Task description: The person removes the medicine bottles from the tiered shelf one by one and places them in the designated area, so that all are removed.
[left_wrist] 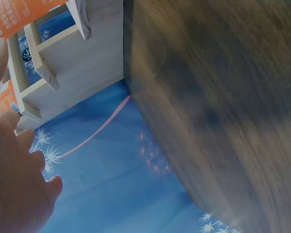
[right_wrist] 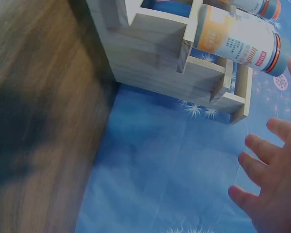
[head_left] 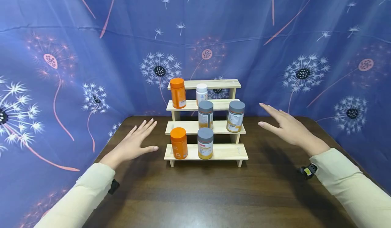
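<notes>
A pale wooden stepped rack [head_left: 226,151] with several shelves stands on the table, bearing several bottles. One orange bottle [head_left: 178,94] and a small white bottle [head_left: 201,95] sit on the second shelf from the top. Below them are two grey-lidded bottles, one in the middle [head_left: 205,115] and one at the right end [head_left: 235,116]. The bottom shelf carries another orange bottle [head_left: 179,143] and a grey-lidded one [head_left: 205,144]. My left hand [head_left: 132,146] hovers left of the rack, fingers spread, holding nothing. To the right, my right hand [head_left: 288,128] is likewise outstretched, with nothing in it.
The dark brown wooden table [head_left: 195,194] extends in front of and beside the rack. A blue curtain [head_left: 244,55] printed with dandelions hangs behind and along both sides. Each wrist wears a dark device, as the right wrist device [head_left: 308,171] shows.
</notes>
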A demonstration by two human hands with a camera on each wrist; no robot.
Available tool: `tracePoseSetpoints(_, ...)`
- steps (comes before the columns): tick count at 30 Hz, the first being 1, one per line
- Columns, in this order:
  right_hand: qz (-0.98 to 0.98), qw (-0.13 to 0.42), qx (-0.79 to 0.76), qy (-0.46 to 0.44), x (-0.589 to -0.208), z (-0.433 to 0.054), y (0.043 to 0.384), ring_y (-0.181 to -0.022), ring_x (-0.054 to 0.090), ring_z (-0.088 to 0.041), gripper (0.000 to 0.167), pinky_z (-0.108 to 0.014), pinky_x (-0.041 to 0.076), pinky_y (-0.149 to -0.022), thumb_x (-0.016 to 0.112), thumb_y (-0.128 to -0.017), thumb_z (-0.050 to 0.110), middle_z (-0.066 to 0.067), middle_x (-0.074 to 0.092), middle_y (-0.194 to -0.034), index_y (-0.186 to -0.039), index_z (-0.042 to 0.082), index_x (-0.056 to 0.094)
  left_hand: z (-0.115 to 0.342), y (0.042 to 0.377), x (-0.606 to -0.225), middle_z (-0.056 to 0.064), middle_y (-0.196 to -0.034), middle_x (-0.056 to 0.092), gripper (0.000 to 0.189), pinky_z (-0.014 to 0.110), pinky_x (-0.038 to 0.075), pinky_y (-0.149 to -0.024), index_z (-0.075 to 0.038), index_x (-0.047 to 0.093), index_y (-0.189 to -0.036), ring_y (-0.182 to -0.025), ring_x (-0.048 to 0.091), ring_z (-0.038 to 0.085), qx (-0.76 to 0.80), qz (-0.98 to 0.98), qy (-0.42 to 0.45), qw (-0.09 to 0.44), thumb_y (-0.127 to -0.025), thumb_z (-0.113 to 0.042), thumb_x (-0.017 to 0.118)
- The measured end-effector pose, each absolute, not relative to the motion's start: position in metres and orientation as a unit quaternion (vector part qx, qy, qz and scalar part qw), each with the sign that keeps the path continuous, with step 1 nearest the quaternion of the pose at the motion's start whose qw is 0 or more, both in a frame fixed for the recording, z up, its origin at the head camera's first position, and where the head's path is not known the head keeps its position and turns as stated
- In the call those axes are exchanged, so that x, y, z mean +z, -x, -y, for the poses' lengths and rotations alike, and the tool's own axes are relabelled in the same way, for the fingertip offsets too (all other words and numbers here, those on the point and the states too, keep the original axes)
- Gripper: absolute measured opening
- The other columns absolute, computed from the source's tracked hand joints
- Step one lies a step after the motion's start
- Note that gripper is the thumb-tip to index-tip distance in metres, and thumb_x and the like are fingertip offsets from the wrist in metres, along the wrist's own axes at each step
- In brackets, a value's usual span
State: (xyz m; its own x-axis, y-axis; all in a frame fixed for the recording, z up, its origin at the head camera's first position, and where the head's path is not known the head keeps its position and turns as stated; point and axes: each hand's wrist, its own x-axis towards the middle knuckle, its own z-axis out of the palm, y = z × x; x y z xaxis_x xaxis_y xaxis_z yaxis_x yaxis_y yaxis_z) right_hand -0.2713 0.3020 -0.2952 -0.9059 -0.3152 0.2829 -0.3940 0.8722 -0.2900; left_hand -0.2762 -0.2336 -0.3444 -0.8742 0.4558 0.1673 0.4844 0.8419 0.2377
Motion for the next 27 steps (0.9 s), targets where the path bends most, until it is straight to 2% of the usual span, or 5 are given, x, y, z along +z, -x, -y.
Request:
tracePoseSetpoints(6,0.953,0.114,0.219,-0.175,-0.286,-0.296,0.279,-0.141,0.031,-0.042,0.07,-0.068,0.031,-0.105,0.051,-0.096,0.053,-0.008,0.027,-0.159,-0.154,0.039,0.014,0.232,0.276,-0.353,-0.001,-0.164,0.0,0.101,0.059,0.005,-0.121,-0.024,0.005,-0.157,-0.151,0.002,0.03,-0.191,0.951,0.239,0.048,-0.084,-0.054,0.068)
tracePoseSetpoints(10,0.94,0.127,0.263,-0.18,-0.278,-0.287,0.284,-0.142,0.032,-0.038,0.071,-0.065,0.03,-0.108,0.054,-0.096,0.048,-0.005,0.034,-0.157,-0.155,0.031,0.018,0.23,0.28,-0.358,0.008,-0.164,0.002,0.104,0.06,0.01,-0.12,-0.02,0.001,-0.157,-0.15,0.005,0.035,-0.235,0.945,0.223,0.038,-0.085,-0.049,0.07)
tracePoseSetpoints(14,0.923,0.117,0.325,-0.172,-0.269,-0.27,0.292,-0.143,0.031,-0.034,0.073,-0.063,0.029,-0.111,0.055,-0.095,0.048,-0.003,0.037,-0.155,-0.155,0.028,0.019,0.23,0.285,-0.363,0.016,-0.163,0.001,0.108,0.061,0.016,-0.118,-0.016,-0.005,-0.156,-0.148,0.009,0.04,-0.291,0.938,0.188,0.004,-0.085,-0.051,0.069)
tracePoseSetpoints(21,0.921,0.109,0.331,-0.173,-0.255,-0.239,0.306,-0.144,0.031,-0.032,0.081,-0.06,0.028,-0.114,0.056,-0.092,0.056,-0.005,0.033,-0.157,-0.156,0.024,0.016,0.227,0.285,-0.369,0.017,-0.163,0.003,0.105,0.063,0.017,-0.117,-0.012,-0.005,-0.156,-0.147,0.01,0.042,-0.351,0.92,0.165,-0.051,-0.088,-0.049,0.066)
tracePoseSetpoints(27,0.919,0.116,0.339,-0.166,-0.242,-0.225,0.317,-0.141,0.036,-0.033,0.083,-0.059,0.031,-0.113,0.056,-0.091,0.058,-0.01,0.035,-0.155,-0.155,0.018,0.021,0.22,0.285,-0.369,0.019,-0.162,0.003,0.102,0.062,0.016,-0.118,-0.009,0.001,-0.156,-0.147,0.009,0.042,-0.387,0.908,0.145,-0.073,-0.088,-0.048,0.066)
